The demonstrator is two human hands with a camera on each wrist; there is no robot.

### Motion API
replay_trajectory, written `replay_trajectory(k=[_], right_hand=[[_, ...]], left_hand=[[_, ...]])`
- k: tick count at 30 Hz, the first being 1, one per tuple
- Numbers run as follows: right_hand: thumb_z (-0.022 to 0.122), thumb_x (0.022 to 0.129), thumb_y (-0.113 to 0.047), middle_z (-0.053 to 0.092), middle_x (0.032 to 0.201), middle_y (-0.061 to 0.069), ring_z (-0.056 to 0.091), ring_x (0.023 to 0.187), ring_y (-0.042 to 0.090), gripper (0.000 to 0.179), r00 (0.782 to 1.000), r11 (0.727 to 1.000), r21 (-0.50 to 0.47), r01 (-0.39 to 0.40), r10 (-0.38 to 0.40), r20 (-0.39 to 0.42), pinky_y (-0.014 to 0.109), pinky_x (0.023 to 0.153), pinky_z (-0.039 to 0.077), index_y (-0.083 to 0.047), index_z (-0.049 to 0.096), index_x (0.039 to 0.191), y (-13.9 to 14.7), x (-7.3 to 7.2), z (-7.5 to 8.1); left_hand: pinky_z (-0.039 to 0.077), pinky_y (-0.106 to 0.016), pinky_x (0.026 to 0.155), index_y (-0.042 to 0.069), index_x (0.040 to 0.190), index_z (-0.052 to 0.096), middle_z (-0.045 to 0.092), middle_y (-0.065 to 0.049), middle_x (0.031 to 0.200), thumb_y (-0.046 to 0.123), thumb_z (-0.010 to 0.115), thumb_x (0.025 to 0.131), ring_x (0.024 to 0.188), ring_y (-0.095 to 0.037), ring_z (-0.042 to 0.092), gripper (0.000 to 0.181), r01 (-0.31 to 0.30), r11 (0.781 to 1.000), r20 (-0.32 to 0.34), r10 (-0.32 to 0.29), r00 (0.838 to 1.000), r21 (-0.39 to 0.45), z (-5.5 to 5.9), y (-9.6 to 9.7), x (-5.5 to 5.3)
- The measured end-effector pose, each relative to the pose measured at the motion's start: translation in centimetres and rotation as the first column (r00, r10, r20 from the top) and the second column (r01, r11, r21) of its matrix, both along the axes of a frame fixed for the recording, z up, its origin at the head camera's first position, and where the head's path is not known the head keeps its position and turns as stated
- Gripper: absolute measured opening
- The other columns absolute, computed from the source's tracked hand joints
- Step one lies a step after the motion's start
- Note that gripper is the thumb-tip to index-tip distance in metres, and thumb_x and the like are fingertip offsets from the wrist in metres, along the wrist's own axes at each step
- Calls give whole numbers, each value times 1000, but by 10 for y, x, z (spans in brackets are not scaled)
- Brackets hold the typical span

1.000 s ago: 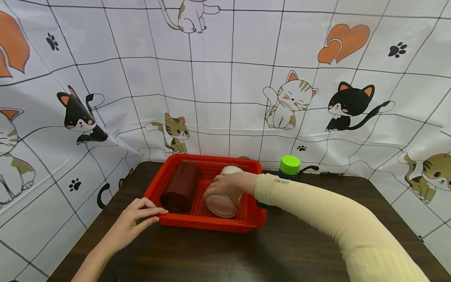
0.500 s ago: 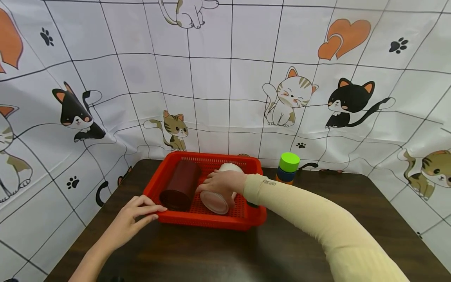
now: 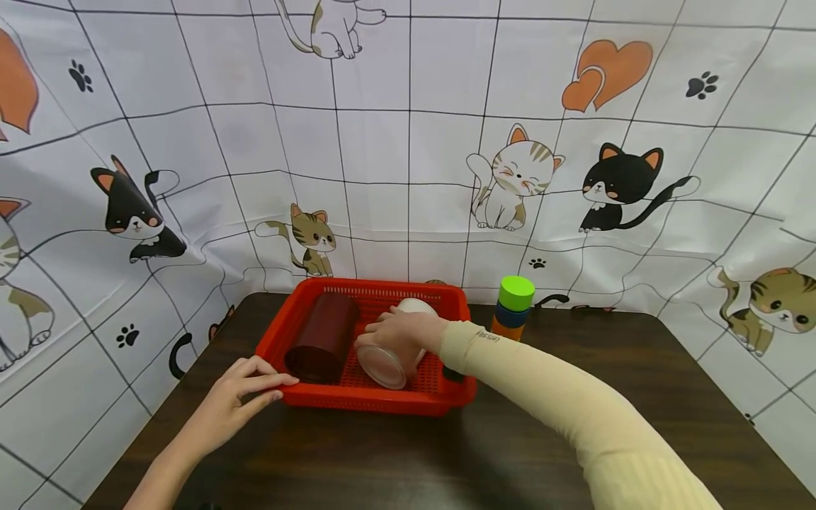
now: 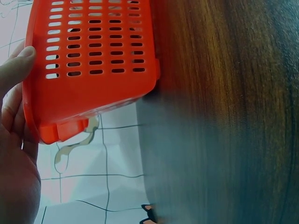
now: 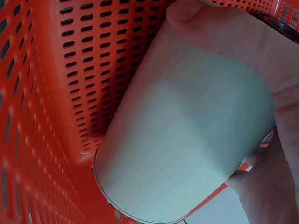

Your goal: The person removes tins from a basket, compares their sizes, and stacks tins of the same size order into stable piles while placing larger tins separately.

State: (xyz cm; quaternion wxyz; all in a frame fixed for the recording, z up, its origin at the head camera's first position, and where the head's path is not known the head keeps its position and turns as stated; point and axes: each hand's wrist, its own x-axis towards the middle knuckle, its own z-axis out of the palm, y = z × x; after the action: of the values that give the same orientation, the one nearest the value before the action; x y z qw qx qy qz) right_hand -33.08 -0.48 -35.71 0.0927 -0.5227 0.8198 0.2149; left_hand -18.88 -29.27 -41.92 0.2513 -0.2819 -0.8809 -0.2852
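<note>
A red perforated plastic basket (image 3: pixel 370 402) stands on the dark wooden table. My left hand (image 3: pixel 236 397) grips its near left corner; in the left wrist view the thumb (image 4: pixel 21 58) lies on the outer wall and the fingers reach behind the rim. Inside, at the left, lies a dark maroon cylinder (image 3: pixel 326 329). Beside it a white cylindrical canister (image 3: pixel 417 306) lies on its side, its translucent round end facing me. From above, my right hand (image 3: pixel 398 336) holds this canister, thumb and fingers on opposite sides in the right wrist view, where its smooth white side (image 5: pixel 187 126) shows.
Behind my right forearm, a small stack of green, blue and orange round pieces (image 3: pixel 513 304) stands on the table (image 3: pixel 357 460), right of the basket. A white curtain with printed cats (image 3: pixel 376 177) hangs around the back and sides.
My right hand has shifted the white canister slightly left, closer to the maroon cylinder. More of the coloured stack shows past the forearm. The left hand stays at the basket corner.
</note>
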Motion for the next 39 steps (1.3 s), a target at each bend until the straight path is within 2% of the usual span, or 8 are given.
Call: replay_trajectory(k=[9, 15, 19, 22, 25, 29, 34, 39], right_hand=[[89, 66, -31, 41, 155, -5, 39, 143, 25, 102, 999, 999, -34, 3, -1, 36, 59, 115, 31, -28, 32, 151, 4, -2, -3], [91, 64, -35, 46, 150, -5, 43, 138, 25, 102, 997, 992, -113, 61, -55, 56, 59, 114, 32, -31, 34, 148, 7, 1, -4], [90, 63, -41, 49, 145, -5, 45, 134, 25, 103, 989, 976, -186, 116, -95, 117, 57, 112, 36, -30, 33, 148, 10, 1, 0], [91, 62, -40, 51, 139, -4, 47, 127, 21, 101, 970, 939, -306, 159, -91, 226, 48, 108, 42, -26, 35, 146, 15, -5, 8], [92, 63, -34, 52, 134, -5, 48, 122, 14, 97, 932, 862, -467, 195, -15, 362, 38, 104, 44, -19, 38, 142, 24, -14, 14], [92, 65, -27, 53, 134, -4, 49, 122, 11, 96, 853, 723, -617, 311, 73, 516, 34, 104, 44, -14, 36, 142, 40, -20, 17], [91, 68, -16, 52, 138, -3, 49, 127, 13, 99, 756, 501, -690, 522, 103, 647, 40, 107, 42, -20, 31, 146, 59, -18, 19], [92, 67, -12, 51, 140, -1, 50, 129, 19, 104, 735, 332, -719, 610, 102, 671, 46, 110, 39, -21, 28, 149, 70, -8, 26]], left_hand=[[35, -18, 73, 31, 109, 75, 57, 18, 95, 0, 80, 75, 94, 2, 41, 46, 5, 1000, 5, -5, 1000, 1, 0, 0, 1], [34, -16, 72, 31, 108, 75, 56, 18, 94, 0, 81, 75, 92, 2, 42, 46, 10, 1000, 3, -10, 1000, -9, 1, 0, 1], [33, -15, 72, 29, 108, 75, 57, 17, 94, -1, 81, 74, 92, 2, 42, 46, 24, 1000, -7, -24, 1000, -5, 1, 0, 2], [33, -16, 72, 28, 108, 76, 57, 17, 94, 0, 81, 74, 91, 2, 42, 45, 28, 1000, -18, -28, 999, -1, 0, 0, 1], [33, -16, 72, 29, 108, 75, 57, 17, 94, 0, 81, 74, 92, 1, 42, 45, 19, 1000, -20, -19, 1000, 1, 0, 0, 0], [33, -16, 72, 31, 108, 75, 57, 18, 94, 0, 82, 73, 92, 2, 41, 47, 10, 1000, -11, -10, 1000, -1, 1, 0, 0], [33, -15, 71, 31, 109, 75, 56, 18, 94, 1, 81, 74, 91, 3, 41, 47, 3, 1000, 5, -3, 1000, -3, 1, 0, 1], [34, -15, 72, 32, 109, 75, 56, 19, 94, 1, 81, 74, 93, 2, 41, 46, -4, 1000, 11, 4, 1000, -6, 0, 0, 0]])
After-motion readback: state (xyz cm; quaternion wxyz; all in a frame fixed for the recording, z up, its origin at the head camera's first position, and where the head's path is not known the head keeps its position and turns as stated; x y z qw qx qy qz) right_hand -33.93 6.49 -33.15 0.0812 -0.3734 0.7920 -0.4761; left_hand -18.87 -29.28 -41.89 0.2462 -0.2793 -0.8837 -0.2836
